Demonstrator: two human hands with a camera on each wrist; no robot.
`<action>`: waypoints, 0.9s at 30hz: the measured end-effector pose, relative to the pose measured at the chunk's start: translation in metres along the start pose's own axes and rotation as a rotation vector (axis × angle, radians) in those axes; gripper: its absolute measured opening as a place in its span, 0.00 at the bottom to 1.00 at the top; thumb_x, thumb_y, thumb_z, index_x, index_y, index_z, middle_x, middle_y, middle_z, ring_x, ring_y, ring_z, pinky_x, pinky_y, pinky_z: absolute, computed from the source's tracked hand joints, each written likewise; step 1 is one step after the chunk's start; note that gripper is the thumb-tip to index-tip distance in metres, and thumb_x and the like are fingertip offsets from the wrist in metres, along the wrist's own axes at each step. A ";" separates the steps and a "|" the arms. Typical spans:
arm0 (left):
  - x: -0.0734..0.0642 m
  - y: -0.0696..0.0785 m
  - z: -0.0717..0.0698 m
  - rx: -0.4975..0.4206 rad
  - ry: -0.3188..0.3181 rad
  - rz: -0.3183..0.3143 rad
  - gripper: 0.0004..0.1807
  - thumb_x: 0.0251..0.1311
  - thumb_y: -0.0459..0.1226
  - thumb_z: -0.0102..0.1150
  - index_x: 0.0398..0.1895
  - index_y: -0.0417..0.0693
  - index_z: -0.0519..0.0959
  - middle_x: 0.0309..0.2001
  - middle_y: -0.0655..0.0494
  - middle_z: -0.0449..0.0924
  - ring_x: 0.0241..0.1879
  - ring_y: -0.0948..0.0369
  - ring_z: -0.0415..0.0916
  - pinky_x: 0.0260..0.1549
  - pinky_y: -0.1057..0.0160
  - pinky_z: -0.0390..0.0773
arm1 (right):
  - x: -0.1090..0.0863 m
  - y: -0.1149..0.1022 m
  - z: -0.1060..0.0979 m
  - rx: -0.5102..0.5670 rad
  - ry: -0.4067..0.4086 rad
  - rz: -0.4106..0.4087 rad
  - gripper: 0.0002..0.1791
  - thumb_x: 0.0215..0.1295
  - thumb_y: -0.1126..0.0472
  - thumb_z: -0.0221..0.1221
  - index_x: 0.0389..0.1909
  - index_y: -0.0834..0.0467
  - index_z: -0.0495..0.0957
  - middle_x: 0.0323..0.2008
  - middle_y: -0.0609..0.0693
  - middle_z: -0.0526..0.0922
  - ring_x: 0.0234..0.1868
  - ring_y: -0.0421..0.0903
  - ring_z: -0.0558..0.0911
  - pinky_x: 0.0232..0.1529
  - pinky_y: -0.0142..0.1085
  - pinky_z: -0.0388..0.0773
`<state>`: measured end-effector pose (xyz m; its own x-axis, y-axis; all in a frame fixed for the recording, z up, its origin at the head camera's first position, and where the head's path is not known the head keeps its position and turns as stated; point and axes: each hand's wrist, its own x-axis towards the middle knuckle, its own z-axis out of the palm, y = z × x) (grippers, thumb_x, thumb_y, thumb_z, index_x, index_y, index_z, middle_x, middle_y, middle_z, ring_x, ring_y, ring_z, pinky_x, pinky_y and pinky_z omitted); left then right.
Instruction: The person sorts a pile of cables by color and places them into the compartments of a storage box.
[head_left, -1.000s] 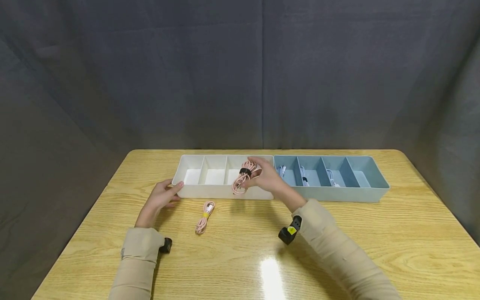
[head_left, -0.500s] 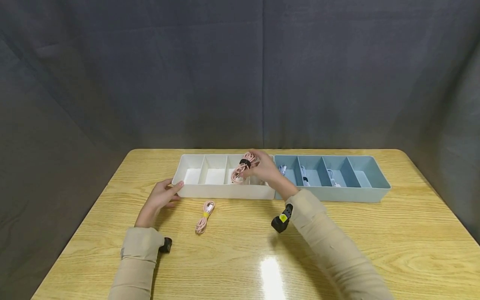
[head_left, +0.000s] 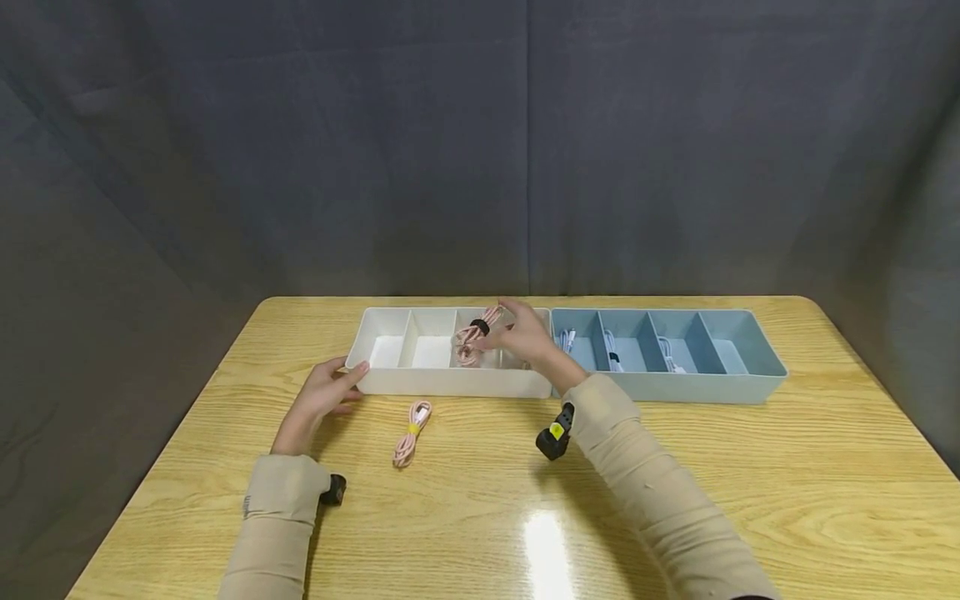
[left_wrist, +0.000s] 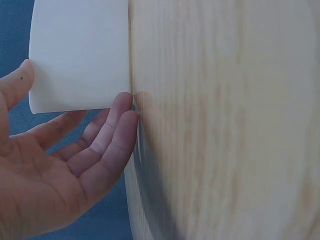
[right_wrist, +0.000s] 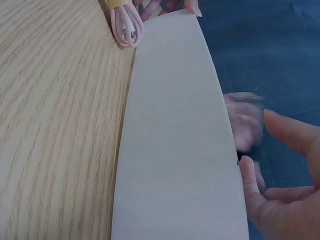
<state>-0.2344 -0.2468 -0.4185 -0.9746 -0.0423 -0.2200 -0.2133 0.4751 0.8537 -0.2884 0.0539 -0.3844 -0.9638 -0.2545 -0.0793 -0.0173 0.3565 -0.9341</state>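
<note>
My left hand [head_left: 322, 393] holds the left end of a long white divided storage box [head_left: 450, 382], thumb on the rim and fingers at the end wall. Over the box's right half is my right hand [head_left: 529, 335], its thumb and fingers spread. A coiled pink charging cable with a black strap [head_left: 467, 340] is just left of those fingers, within the third compartment. In the right wrist view this cable [right_wrist: 244, 122] is blurred and apart from the fingertips. Another pink cable with a yellow tie [head_left: 412, 435] lies on the table before the box.
A blue-grey divided box [head_left: 675, 387] adjoins the white one on the right. Coiled pale cables [head_left: 613, 352] lie in three of its compartments. The wooden table [head_left: 450, 533] ends at a dark curtain [head_left: 480, 150].
My right hand moved away from me over the white box and let go of the black-strapped pink cable, which dropped down and left into the compartment. My left hand stayed put.
</note>
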 end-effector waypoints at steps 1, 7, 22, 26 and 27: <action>0.000 0.000 0.000 0.001 -0.003 0.001 0.36 0.65 0.50 0.46 0.65 0.32 0.55 0.49 0.33 0.69 0.40 0.51 0.77 0.32 0.58 0.78 | -0.001 0.001 0.000 -0.003 0.003 0.006 0.46 0.48 0.64 0.67 0.68 0.57 0.53 0.67 0.55 0.56 0.56 0.55 0.69 0.54 0.48 0.67; -0.001 0.002 0.000 0.000 -0.011 -0.004 0.36 0.65 0.50 0.46 0.66 0.32 0.54 0.49 0.32 0.68 0.41 0.49 0.76 0.33 0.58 0.78 | -0.005 0.004 -0.001 0.048 -0.002 -0.008 0.43 0.50 0.67 0.64 0.67 0.59 0.55 0.66 0.57 0.57 0.54 0.55 0.71 0.51 0.48 0.70; 0.000 -0.001 -0.003 -0.007 -0.009 0.000 0.36 0.65 0.50 0.46 0.65 0.31 0.55 0.48 0.33 0.69 0.41 0.49 0.76 0.33 0.58 0.78 | -0.021 -0.003 -0.005 0.158 -0.044 0.025 0.39 0.53 0.68 0.63 0.66 0.57 0.58 0.63 0.59 0.62 0.49 0.55 0.76 0.52 0.51 0.68; 0.000 0.000 -0.003 -0.008 -0.013 0.002 0.37 0.65 0.50 0.46 0.65 0.30 0.54 0.48 0.33 0.70 0.40 0.50 0.76 0.32 0.59 0.78 | -0.027 -0.007 -0.007 0.153 -0.045 0.012 0.37 0.54 0.67 0.62 0.66 0.59 0.59 0.65 0.57 0.59 0.51 0.55 0.75 0.53 0.52 0.67; 0.000 0.000 -0.003 -0.009 -0.014 0.002 0.37 0.65 0.50 0.46 0.65 0.30 0.54 0.48 0.33 0.70 0.40 0.50 0.76 0.32 0.59 0.78 | -0.028 -0.007 -0.007 0.151 -0.041 0.004 0.37 0.54 0.67 0.62 0.65 0.59 0.59 0.65 0.58 0.60 0.50 0.56 0.75 0.52 0.52 0.67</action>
<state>-0.2348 -0.2499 -0.4170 -0.9739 -0.0293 -0.2249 -0.2122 0.4674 0.8582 -0.2632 0.0649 -0.3729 -0.9522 -0.2904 -0.0947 0.0302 0.2190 -0.9753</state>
